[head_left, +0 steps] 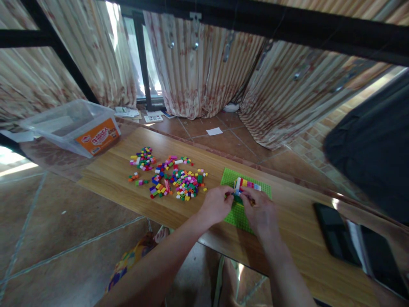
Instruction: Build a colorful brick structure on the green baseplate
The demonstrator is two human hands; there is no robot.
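A green studded baseplate (234,218) lies on the wooden table, right of the loose bricks. On it stands a small build of toy building bricks (251,184), with white, yellow, red, pink and light blue showing on top. My left hand (217,204) is closed, thumb and fingertips pinched against the build's left side. From the near right, my right hand (260,209) curls its fingers onto the build's front. Both hands hide its near side, so single bricks between the fingertips cannot be made out.
Loose toy bricks (187,183) in many colours lie in heaps left of my hands. A clear plastic tub (67,128) with an orange label stands at the table's left end. A black phone (335,232) and another dark device (381,256) lie at right.
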